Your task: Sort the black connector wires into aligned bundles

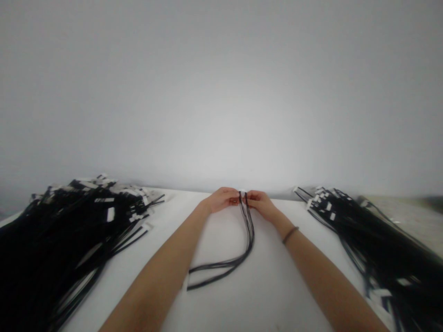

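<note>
On the white table (277, 286), both hands (241, 201) grip the black cable (249, 240).

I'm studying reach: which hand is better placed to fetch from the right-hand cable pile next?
Probably the right hand: it's nearer the pile; the left hand would reach across.

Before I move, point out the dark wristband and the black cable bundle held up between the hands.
Dark wristband (290, 234): head view, middle of the band.
Black cable bundle (252, 242): head view, on its bend.
</note>
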`<state>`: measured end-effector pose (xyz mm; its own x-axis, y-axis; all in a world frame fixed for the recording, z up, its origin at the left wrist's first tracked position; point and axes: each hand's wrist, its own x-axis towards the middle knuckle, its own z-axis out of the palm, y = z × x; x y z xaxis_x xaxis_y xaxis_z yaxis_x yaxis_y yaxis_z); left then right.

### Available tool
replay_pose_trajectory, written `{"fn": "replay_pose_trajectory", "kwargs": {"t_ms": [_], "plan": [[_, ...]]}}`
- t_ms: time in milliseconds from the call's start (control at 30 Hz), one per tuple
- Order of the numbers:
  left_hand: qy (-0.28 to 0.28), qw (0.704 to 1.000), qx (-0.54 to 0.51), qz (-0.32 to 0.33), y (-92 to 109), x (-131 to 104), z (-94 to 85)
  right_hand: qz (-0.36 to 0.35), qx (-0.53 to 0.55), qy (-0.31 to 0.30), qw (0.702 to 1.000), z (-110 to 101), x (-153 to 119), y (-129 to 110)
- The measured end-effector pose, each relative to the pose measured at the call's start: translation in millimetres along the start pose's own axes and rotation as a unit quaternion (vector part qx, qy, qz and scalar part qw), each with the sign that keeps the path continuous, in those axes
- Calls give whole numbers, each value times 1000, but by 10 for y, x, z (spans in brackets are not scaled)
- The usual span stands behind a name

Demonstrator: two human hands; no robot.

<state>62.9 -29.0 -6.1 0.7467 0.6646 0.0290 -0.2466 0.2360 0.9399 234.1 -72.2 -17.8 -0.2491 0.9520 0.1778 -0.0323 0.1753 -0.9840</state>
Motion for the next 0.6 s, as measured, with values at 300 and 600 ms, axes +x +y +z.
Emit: {"fn": "replay_pose_trajectory", "kwargs": {"t_ms": [300, 600], "plan": [[21, 997, 71, 10, -34, 10, -44, -1, -4, -8, 1000, -4, -7, -2], [18, 991, 132, 22, -67, 14, -84, -5, -64, -5, 998, 33, -30, -69]]}}
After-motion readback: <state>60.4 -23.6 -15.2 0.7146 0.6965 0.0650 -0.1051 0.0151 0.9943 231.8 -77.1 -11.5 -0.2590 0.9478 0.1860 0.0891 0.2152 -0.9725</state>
